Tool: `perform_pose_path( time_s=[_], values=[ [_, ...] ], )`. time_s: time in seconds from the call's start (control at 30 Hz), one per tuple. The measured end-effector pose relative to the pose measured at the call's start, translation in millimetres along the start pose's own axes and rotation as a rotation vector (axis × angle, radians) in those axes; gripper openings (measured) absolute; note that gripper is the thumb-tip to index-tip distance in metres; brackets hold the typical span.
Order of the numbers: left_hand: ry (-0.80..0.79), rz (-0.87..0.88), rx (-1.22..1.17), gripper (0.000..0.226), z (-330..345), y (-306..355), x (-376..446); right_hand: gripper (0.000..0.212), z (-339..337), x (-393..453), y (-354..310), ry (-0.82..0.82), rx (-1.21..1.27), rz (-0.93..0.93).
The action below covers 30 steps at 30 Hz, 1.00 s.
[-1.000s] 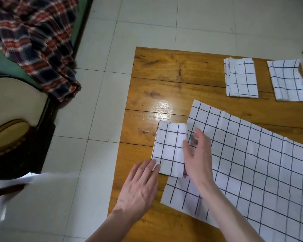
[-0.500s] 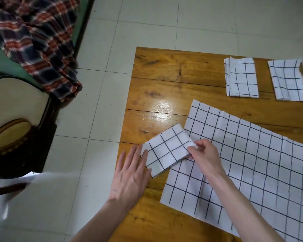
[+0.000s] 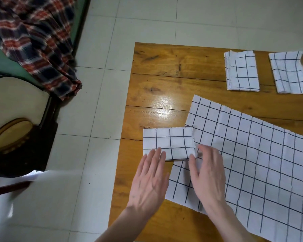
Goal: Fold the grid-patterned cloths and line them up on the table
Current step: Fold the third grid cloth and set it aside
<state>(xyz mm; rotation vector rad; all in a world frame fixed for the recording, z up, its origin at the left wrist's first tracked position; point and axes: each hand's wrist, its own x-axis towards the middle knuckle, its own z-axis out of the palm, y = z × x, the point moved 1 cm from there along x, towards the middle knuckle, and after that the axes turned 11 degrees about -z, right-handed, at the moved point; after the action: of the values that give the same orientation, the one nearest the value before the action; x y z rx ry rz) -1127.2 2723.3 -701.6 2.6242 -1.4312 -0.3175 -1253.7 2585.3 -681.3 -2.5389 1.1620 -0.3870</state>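
On the glossy wooden plank bench (image 3: 161,70), we are pressing a small folded white cloth with black grid lines (image 3: 168,143) near the left edge. Our left hand (image 3: 150,180) is lying flat, straight fingers (image 3: 157,154) touching the cloth's near edge. Our right hand (image 3: 207,173) is resting relaxed at its right end, over a large unfolded grid cloth (image 3: 252,163). Two folded grid cloths (image 3: 242,74) (image 3: 289,72) are sitting side by side at the far edge.

White cloths (image 3: 248,154) with black grid lines on an orange-brown wooden table (image 3: 164,81); red-navy plaid fabric (image 3: 35,41) far left
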Motion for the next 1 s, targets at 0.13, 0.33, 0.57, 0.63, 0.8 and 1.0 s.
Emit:
perform_pose_path(
  time_s=[0.13,0.33,0.57,0.63,0.8,1.0],
  values=[
    [-0.047,0.021,0.051,0.068,17,-1,-25,0.049,8,-27,-6,-0.134,-0.055,-0.337],
    [-0.068,-0.039,0.033,0.067,21,-7,-25,0.069,24,-46,-20,-0.385,-0.117,-0.505],
    [-0.114,-0.059,0.041,0.069,29,-9,-26,0.073,31,-44,-24,-0.449,-0.144,-0.446],
    [-0.113,-0.073,0.039,0.070,29,-10,-26,0.073,34,-45,-21,-0.468,-0.153,-0.436],
    [-0.092,-0.056,0.045,0.063,26,-14,-25,0.073,34,-48,-14,-0.464,-0.164,-0.409],
    [-0.095,-0.037,0.056,0.061,20,-22,-24,0.074,31,-50,0,-0.468,-0.186,-0.363]
  ],
)
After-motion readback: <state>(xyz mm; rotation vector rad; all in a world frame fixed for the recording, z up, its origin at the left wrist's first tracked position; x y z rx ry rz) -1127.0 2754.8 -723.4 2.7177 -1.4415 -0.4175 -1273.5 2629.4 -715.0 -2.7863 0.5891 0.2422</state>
